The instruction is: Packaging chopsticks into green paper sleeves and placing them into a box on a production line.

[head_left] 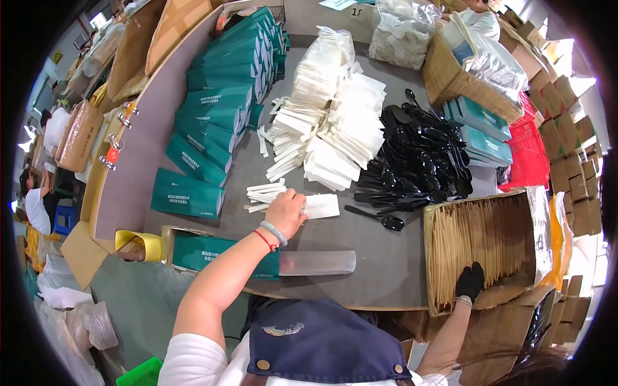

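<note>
My bare left hand (288, 215), with a bangle and a red cord at its wrist, is closed over a flat white paper packet (321, 206) on the table. Just left of those fingers lie several narrow white packets (262, 195). My right hand (471, 281) wears a black glove and reaches into a cardboard box (481, 197) of thin wooden chopsticks (487, 241). Its fingers stretch forward onto the chopsticks, and I see nothing held in them. One black plastic spoon (380, 219) lies between the hands, beside a heap of black spoons (421, 151).
White packets (335, 122) pile up mid-table. Green printed sleeves (209, 135) line the left wall. Near the front edge lies a green sleeve pack with a clear sleeve (318, 263). A yellow container (138, 246) sits at the left corner. Teal packs (483, 138) and a red crate (529, 145) stand right.
</note>
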### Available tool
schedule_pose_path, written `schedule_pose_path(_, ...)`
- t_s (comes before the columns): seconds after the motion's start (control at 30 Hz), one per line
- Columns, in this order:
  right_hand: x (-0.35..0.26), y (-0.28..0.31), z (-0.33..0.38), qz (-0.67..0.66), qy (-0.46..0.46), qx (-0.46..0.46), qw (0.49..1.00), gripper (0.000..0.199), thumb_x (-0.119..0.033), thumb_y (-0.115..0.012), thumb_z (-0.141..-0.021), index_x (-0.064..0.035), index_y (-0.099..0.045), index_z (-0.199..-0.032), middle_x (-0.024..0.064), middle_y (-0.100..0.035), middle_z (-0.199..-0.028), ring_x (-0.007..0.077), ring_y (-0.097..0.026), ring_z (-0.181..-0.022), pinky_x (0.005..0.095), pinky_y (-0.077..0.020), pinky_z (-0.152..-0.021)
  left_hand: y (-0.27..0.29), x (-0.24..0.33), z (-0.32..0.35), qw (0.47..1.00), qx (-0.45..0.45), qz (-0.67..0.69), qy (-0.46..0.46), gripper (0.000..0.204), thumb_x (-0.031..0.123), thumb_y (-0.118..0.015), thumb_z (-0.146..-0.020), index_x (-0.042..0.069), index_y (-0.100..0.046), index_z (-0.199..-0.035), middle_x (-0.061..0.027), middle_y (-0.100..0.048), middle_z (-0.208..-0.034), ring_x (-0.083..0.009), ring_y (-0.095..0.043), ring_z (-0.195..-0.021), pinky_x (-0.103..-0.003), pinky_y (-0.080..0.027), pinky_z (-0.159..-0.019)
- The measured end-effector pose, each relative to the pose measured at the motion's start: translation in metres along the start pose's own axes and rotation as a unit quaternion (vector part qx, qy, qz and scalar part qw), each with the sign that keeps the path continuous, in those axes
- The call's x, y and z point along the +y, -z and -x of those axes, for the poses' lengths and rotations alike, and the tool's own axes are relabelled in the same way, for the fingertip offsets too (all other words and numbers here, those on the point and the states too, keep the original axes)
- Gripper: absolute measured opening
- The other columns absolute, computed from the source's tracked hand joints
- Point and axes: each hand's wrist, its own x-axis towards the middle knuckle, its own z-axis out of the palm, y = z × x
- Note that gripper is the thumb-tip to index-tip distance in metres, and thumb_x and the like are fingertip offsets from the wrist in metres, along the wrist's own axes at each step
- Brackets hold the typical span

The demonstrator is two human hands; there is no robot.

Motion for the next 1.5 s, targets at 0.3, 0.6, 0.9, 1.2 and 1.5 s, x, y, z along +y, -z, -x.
schedule_pose_path(0.3, -0.016, 0.011, 0.009, -0.113, -0.047, 0.097, 0.988, 0.036, -0.022, -0.048, -0.099, 0.0082, -0.058, -0.118, 0.0212, -0.064, -0.110, 0.0317, -0.060, -0.100, 0.0362, -0.0457, -0.088, 0.010, 0.013, 0.007, 0.999, -0.019, 0.049, 0.008, 0.029, 0.012, -0.079, -0.070, 0.005, -0.057, -0.088, -0.0093, -0.061, -0.072, -0.0277, -0.061, -0.070, -0.039, -0.048, -0.064)
schedule_pose_path(0.6, -0.258, -0.034, 0.066, -0.164, 0.308, -0.143, 0.926, 0.020, -0.020, -0.070, -0.081, -0.0115, -0.065, -0.098, 0.0118, -0.065, -0.089, 0.0326, -0.064, -0.082, 0.0440, -0.0502, -0.069, 0.047, 0.057, 0.070, 0.992, -0.096, 0.022, -0.084, 0.030, 0.016, -0.079, -0.062, 0.012, -0.066, -0.088, -0.0027, -0.060, -0.085, -0.0264, -0.054, -0.080, -0.040, -0.044, -0.070)
schedule_pose_path(0.9, -0.272, -0.006, 0.096, -0.133, 0.486, -0.252, 0.826, 0.010, -0.018, -0.066, -0.078, -0.0146, -0.069, -0.087, 0.0066, -0.064, -0.083, 0.0286, -0.065, -0.081, 0.0413, -0.0511, -0.067, 0.051, 0.062, 0.130, 0.978, -0.103, -0.127, -0.131, 0.044, 0.021, -0.074, -0.069, 0.013, -0.063, -0.111, 0.0022, -0.060, -0.113, -0.0220, -0.052, -0.098, -0.038, -0.039, -0.082)
schedule_pose_path(1.2, -0.269, -0.005, 0.131, -0.139, 0.438, -0.329, 0.825, 0.027, -0.034, -0.069, -0.081, -0.0235, -0.069, -0.106, 0.0055, -0.061, -0.082, 0.0261, -0.063, -0.076, 0.0400, -0.0502, -0.064, 0.059, 0.054, 0.130, 0.980, -0.089, -0.151, -0.096, 0.056, 0.026, -0.075, -0.068, 0.011, -0.061, -0.121, 0.0011, -0.053, -0.132, -0.0251, -0.047, -0.112, -0.042, -0.036, -0.090)
schedule_pose_path(1.5, -0.235, -0.015, 0.125, -0.030, 0.526, -0.296, 0.797, 0.037, -0.031, -0.066, -0.085, -0.0310, -0.063, -0.121, 0.0035, -0.062, -0.084, 0.0259, -0.062, -0.080, 0.0402, -0.0512, -0.066, 0.080, 0.023, 0.125, 0.995, -0.079, -0.061, -0.030, 0.071, 0.028, -0.084, -0.057, 0.009, -0.059, -0.121, -0.0092, -0.052, -0.130, -0.0334, -0.044, -0.118, -0.050, -0.034, -0.101)
